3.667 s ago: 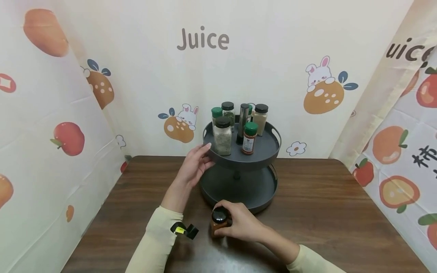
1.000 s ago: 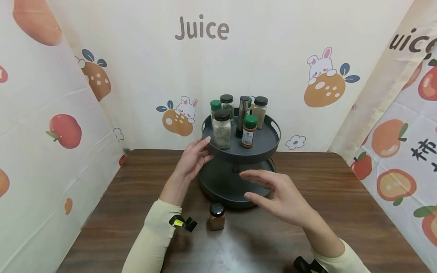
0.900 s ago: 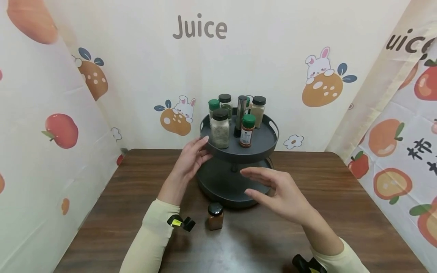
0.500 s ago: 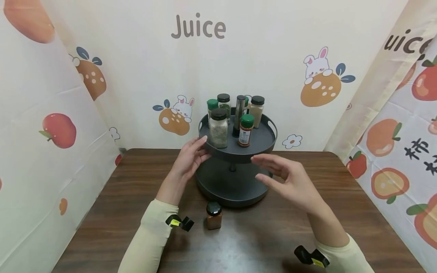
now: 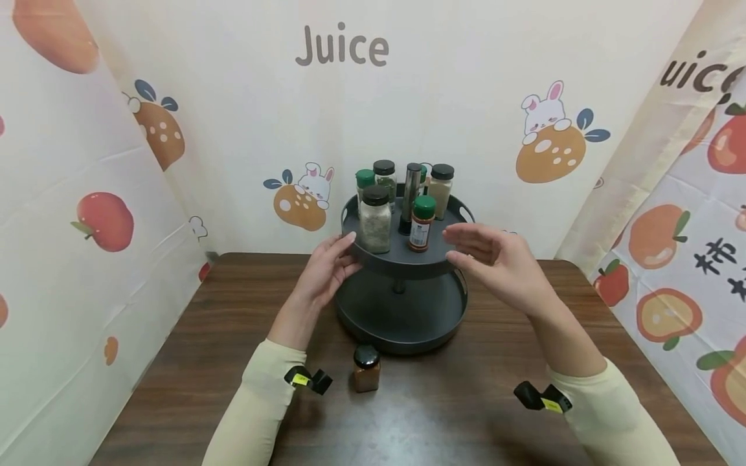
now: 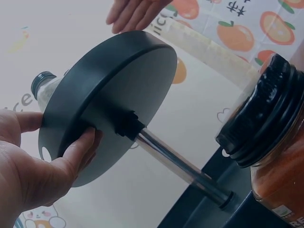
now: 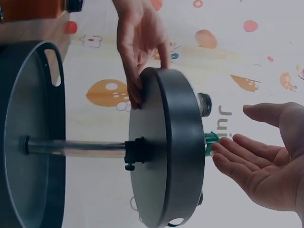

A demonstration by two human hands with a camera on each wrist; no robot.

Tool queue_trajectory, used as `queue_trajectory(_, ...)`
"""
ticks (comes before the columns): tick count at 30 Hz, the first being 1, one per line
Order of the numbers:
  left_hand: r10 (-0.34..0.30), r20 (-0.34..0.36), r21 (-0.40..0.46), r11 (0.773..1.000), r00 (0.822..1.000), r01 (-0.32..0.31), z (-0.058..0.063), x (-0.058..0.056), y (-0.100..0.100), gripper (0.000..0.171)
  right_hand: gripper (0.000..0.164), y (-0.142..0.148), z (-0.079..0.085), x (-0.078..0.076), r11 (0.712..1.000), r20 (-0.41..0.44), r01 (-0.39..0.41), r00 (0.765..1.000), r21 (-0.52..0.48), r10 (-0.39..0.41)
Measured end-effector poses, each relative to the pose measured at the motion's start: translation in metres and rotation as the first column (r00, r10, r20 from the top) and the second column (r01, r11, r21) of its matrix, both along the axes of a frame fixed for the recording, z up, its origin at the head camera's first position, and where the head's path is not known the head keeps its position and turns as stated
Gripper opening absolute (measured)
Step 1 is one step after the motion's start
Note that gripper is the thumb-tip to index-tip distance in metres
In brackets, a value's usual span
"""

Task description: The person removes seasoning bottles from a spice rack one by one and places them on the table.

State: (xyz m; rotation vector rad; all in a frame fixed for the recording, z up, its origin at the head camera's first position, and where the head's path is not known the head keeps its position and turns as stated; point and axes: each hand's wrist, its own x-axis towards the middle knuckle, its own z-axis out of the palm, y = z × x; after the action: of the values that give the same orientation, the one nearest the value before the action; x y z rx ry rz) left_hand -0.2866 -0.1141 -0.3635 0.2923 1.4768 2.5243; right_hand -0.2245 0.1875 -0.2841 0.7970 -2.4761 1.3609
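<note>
Dark grey for the two-tier stand (image 5: 402, 347), upright on the wooden counter (image 5: 443, 421) behind a black-capped jar (image 5: 366, 375). Left hand (image 5: 324, 270) gripping the rim of the upper tray (image 5: 414, 267), probably to steady a load of upright bottles. Right hand (image 5: 501, 259) relaxed, holding nothing, beside the green-capped bottle (image 5: 420, 230) near the tray's front; thumb spread, perhaps for room around a bottle. Only in the head view, the whole bottle layout. In both wrist views, fingers under the tray; in the right one, also a knobbed collar (image 7: 134, 151) on the post (image 7: 80, 147).
</note>
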Motion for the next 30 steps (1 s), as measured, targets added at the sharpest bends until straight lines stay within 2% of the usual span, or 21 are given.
queue_trajectory(7,-0.007,0.009,0.003,1.0,1.0,0.007,-0.001,0.0,0.001,0.057,0.047,0.003,0.006,-0.021,0.994,0.031,0.09,0.995,0.069,-0.092)
queue_trajectory(11,-0.002,0.002,0.003,1.0,1.0,0.002,-0.001,-0.001,0.0,0.059,0.051,0.001,0.007,-0.035,0.993,0.039,0.084,0.995,0.088,-0.088)
queue_trajectory(16,-0.003,-0.007,0.003,1.0,1.0,0.003,-0.002,-0.001,-0.002,0.058,0.054,-0.007,0.008,-0.05,0.985,0.03,0.076,0.996,0.158,-0.081)
queue_trajectory(23,-0.007,0.0,0.002,1.0,1.0,0.007,-0.002,-0.001,-0.002,0.058,0.053,-0.016,0.016,-0.059,0.965,0.029,0.099,0.994,0.243,-0.11)
queue_trajectory(30,-0.006,-0.003,0.007,1.0,1.0,0.006,-0.002,-0.001,-0.001,0.057,0.051,-0.017,0.021,-0.066,0.962,0.026,0.071,0.996,0.263,-0.081)
